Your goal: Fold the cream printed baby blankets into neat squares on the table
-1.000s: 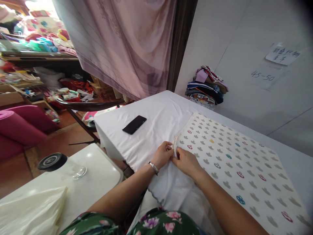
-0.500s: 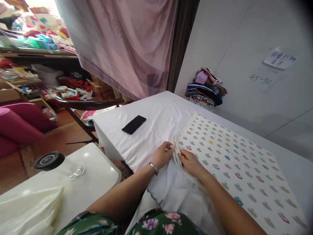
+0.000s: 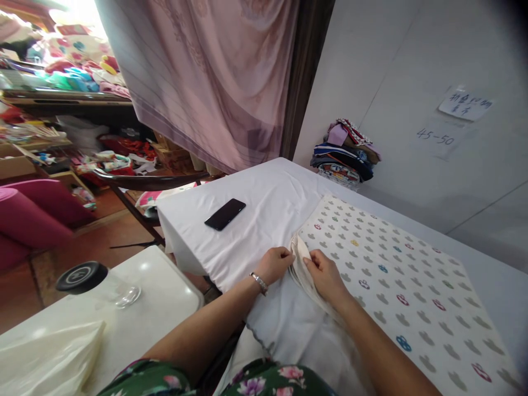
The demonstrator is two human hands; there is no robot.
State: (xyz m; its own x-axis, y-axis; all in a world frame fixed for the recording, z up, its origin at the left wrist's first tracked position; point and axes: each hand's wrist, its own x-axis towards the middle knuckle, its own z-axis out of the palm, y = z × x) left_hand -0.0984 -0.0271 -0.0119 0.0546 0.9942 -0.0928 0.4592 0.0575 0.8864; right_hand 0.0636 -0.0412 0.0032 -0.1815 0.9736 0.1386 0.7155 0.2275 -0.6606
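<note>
A cream cloth [image 3: 371, 269] printed with grey and coloured motifs lies folded in layers over the white-covered table [image 3: 264, 192]. My left hand [image 3: 275, 264] pinches the layered edge at its near left corner. On the same edge, my right hand [image 3: 325, 273] grips the top layer between thumb and fingers and lifts it a little, so its pale underside shows. The two hands are close together but apart. A black phone [image 3: 225, 214] lies flat to the left of them.
A stack of folded fabrics [image 3: 344, 151] stands at the table's far end by the wall. On a lower white table [image 3: 160, 286] to the left are a black-lidded glass jar [image 3: 99, 280] and a pale yellow bag [image 3: 49, 355]. A dark chair [image 3: 144, 181] stands behind it.
My right hand has raised and turned back the cloth's top edge slightly, opening the layers near the corner. The left hand stays at the corner. The view has tilted a little.
</note>
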